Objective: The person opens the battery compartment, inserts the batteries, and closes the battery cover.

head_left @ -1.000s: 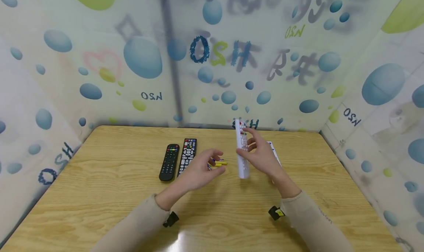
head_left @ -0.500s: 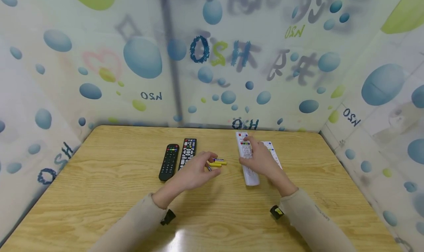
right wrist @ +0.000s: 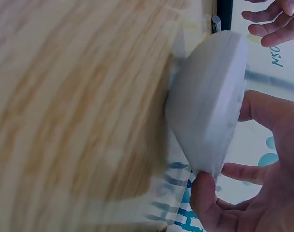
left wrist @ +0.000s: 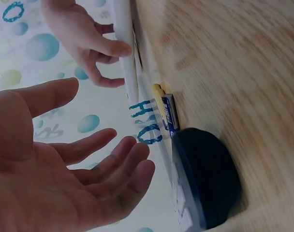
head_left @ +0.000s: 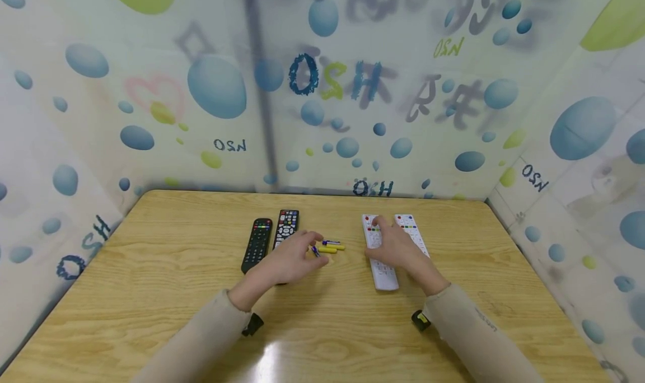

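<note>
The white remote (head_left: 386, 279) is being gripped between the thumb and fingers of the right hand (head_left: 398, 247), just left of the second white remote (head_left: 414, 234), while nothing is being held by the left hand (head_left: 292, 258), its loosely bent fingers being spread just left of the batteries (head_left: 327, 250). By an uneven release, the second white remote could be getting nudged, and by a low sweep rightward, the batteries could be getting rolled. Movement is being limited at the far edge by the wall (head_left: 282, 153), wider room being offered across the near side of the table (head_left: 347, 344).
</note>
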A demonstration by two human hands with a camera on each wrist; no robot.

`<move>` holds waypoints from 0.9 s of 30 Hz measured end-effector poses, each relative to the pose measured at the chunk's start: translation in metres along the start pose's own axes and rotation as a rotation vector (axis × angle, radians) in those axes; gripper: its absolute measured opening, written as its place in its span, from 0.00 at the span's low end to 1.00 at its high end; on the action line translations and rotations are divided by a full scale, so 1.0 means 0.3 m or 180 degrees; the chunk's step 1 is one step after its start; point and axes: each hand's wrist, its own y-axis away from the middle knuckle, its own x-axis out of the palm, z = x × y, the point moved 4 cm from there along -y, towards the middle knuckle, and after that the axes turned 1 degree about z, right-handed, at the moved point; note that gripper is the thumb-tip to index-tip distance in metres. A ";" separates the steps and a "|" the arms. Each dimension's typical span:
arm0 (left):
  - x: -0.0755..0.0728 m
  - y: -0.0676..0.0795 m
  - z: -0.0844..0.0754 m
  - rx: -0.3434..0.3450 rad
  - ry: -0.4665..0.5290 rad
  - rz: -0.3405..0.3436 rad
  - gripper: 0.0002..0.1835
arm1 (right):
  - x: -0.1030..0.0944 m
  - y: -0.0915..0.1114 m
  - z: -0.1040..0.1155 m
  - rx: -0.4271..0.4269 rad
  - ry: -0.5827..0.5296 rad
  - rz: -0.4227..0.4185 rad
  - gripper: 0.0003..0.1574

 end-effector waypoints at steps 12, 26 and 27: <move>-0.022 -0.013 0.037 -0.0223 -0.0679 -0.0189 0.31 | 0.014 -0.009 -0.019 0.0133 0.0143 0.0278 0.43; -0.051 -0.047 0.097 -0.0574 -0.1334 -0.0535 0.26 | 0.005 0.005 -0.019 0.0161 0.0239 0.0350 0.53; -0.051 -0.049 0.099 -0.0595 -0.1332 -0.0518 0.27 | 0.005 0.008 -0.020 0.0162 0.0260 0.0339 0.54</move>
